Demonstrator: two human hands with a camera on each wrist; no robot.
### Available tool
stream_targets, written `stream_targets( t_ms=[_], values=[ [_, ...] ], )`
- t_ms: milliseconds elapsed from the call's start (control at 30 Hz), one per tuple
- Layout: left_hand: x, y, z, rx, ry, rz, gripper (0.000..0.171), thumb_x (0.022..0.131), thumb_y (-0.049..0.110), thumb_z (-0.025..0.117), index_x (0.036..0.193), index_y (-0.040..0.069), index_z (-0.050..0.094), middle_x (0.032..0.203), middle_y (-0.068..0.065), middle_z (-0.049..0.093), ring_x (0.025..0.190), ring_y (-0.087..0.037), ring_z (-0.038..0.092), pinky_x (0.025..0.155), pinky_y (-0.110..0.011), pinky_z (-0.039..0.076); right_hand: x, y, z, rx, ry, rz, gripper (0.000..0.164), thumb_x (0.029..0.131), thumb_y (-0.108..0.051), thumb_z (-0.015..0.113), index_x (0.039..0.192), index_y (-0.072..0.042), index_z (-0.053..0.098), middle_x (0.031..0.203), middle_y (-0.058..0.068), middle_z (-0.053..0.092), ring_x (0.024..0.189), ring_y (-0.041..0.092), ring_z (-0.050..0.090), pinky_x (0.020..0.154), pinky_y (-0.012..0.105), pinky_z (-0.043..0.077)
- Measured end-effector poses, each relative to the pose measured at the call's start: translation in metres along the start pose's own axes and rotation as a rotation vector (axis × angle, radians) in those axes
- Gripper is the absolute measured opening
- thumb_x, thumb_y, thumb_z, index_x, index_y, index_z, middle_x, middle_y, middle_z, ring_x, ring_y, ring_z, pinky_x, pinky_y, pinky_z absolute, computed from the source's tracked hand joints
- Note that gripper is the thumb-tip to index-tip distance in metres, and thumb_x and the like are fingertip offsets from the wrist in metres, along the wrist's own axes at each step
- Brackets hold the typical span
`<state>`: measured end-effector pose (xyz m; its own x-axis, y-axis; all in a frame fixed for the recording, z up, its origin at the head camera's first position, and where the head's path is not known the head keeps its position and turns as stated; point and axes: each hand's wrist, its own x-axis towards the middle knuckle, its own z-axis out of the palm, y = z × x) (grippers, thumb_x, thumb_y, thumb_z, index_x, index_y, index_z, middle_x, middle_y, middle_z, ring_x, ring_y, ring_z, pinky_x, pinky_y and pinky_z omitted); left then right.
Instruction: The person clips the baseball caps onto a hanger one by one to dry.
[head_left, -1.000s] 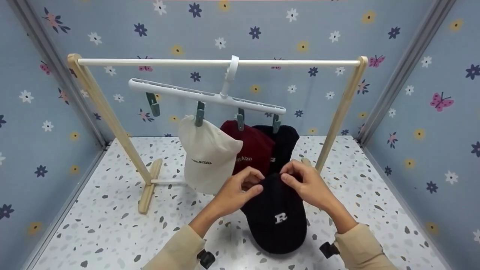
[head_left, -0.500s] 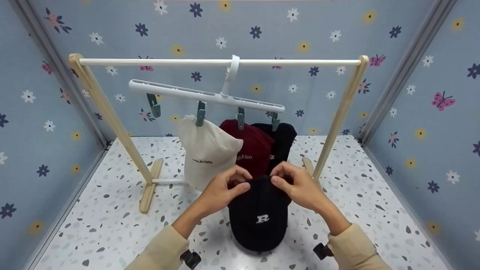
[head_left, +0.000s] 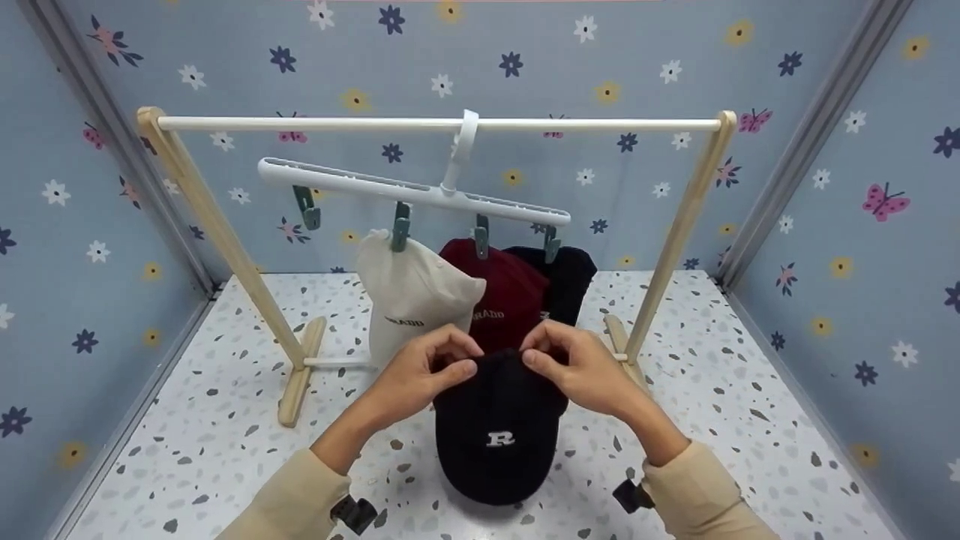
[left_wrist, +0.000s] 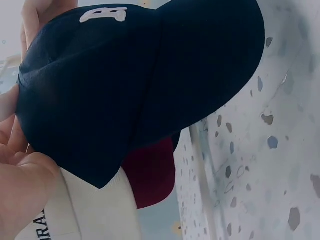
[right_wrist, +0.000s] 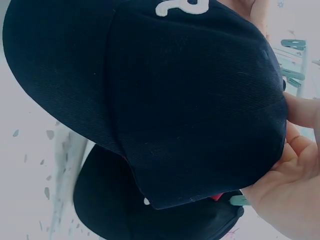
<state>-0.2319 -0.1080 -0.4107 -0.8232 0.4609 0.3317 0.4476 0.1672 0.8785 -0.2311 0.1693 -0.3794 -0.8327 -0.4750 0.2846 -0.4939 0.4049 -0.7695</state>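
A black baseball cap with a white letter R hangs brim-down between my two hands. My left hand pinches its top edge on the left, and my right hand pinches the same edge on the right. Behind it, a white cap, a dark red cap and a second black cap hang from green clips on a white hanger. At the hanger's left end, one green clip holds nothing. In the right wrist view the held cap overlaps the hanging black cap.
The hanger tilts down to the right from the white rod of a wooden rack. Below lies a speckled white tabletop. Blue flowered panels stand at the back and both sides.
Both hands have moved left with the black cap, keeping their pinch on its top edge. It now overlaps the area below the dark red cap. The hanger and its caps have barely shifted.
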Motion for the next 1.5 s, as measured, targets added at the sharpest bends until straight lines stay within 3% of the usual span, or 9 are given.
stream_targets(
  t_ms=[500,767,1000,1300,1500],
  values=[
    [-0.007,0.016,-0.036,0.024,-0.058,-0.017,0.014,0.104,0.018,0.071,0.116,0.012,0.071,0.101,-0.006,0.07,0.089,-0.02,0.064,0.078,-0.026,0.053,0.014,-0.021,0.012,-0.006,-0.007,-0.056,0.004,0.104,-0.016,0.07,0.103,-0.015,0.073,0.09,-0.005,0.067,0.083,0.015,0.061,0.078,0.03,0.051],
    [-0.019,0.021,-0.059,0.096,-0.032,-0.046,0.014,0.105,0.02,0.07,0.117,0.013,0.071,0.1,-0.007,0.068,0.087,-0.021,0.062,0.077,-0.026,0.053,0.026,-0.032,0.028,0.0,0.012,-0.103,0.004,0.104,-0.015,0.071,0.102,-0.013,0.074,0.086,-0.006,0.068,0.079,0.013,0.06,0.075,0.029,0.05],
    [-0.025,0.026,-0.077,0.149,0.036,-0.045,0.011,0.104,0.017,0.071,0.114,0.014,0.074,0.1,-0.005,0.068,0.082,-0.019,0.06,0.073,-0.026,0.053,0.037,-0.042,0.041,0.029,0.046,-0.137,0.005,0.102,-0.014,0.073,0.104,-0.01,0.075,0.089,-0.005,0.071,0.078,0.013,0.06,0.073,0.028,0.05],
    [-0.034,0.032,-0.098,0.157,0.079,-0.02,0.011,0.103,0.014,0.071,0.114,0.014,0.075,0.1,-0.005,0.069,0.073,-0.016,0.058,0.066,-0.025,0.05,0.049,-0.052,0.058,0.048,0.126,-0.207,0.005,0.101,-0.018,0.076,0.101,-0.013,0.079,0.089,-0.008,0.073,0.078,0.011,0.063,0.073,0.028,0.052],
    [-0.038,0.035,-0.114,0.167,0.083,-0.037,0.011,0.103,0.016,0.072,0.114,0.015,0.076,0.106,-0.004,0.073,0.078,-0.018,0.064,0.07,-0.026,0.054,0.058,-0.059,0.07,0.062,0.144,-0.207,0.006,0.1,-0.016,0.076,0.102,-0.011,0.079,0.091,-0.009,0.075,0.079,0.009,0.064,0.074,0.027,0.054]
  ],
)
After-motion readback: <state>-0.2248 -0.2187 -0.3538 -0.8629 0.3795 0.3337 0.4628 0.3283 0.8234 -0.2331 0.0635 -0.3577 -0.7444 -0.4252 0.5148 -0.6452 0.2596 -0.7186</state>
